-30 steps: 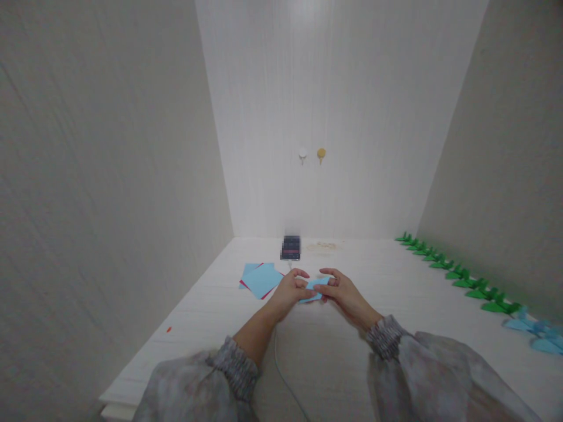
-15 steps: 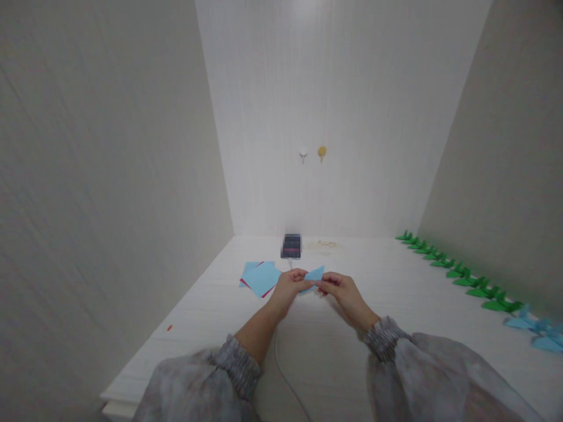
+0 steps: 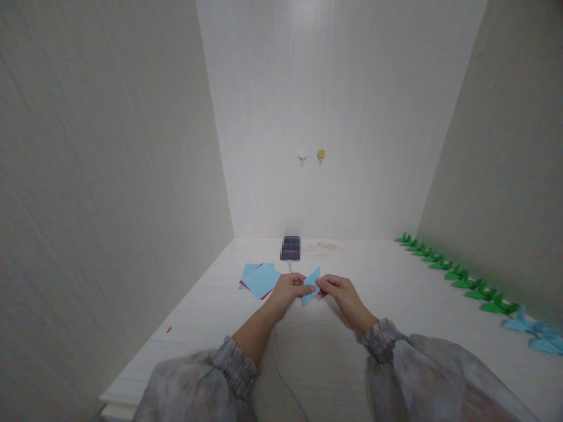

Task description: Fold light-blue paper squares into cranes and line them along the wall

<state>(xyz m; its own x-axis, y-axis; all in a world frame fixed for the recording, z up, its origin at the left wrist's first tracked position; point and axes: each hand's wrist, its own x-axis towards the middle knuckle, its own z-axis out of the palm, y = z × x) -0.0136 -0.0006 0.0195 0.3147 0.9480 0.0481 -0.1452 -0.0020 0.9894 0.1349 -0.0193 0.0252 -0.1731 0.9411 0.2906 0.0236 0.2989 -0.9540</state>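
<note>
A small folded piece of light blue paper [image 3: 311, 285] is held up just above the white table [image 3: 396, 293], pinched between both hands. My left hand [image 3: 290, 288] grips its left side with closed fingers. My right hand [image 3: 339, 291] pinches its right side. The paper stands tilted, one point up and one point down. Both sleeves are grey and patterned.
A stack of blue and red paper sheets [image 3: 259, 279] lies left of the hands. A dark phone [image 3: 291, 248] stands at the back with a white cable [image 3: 281, 363] running toward me. Several green folded figures [image 3: 457, 274] and blue folded figures [image 3: 536, 334] line the right wall. Two hooks [image 3: 312, 156] hang on the back wall.
The blue paper was lifted off the table and turned from lying flat to standing tilted between the fingers. Both hands rose slightly and came closer together.
</note>
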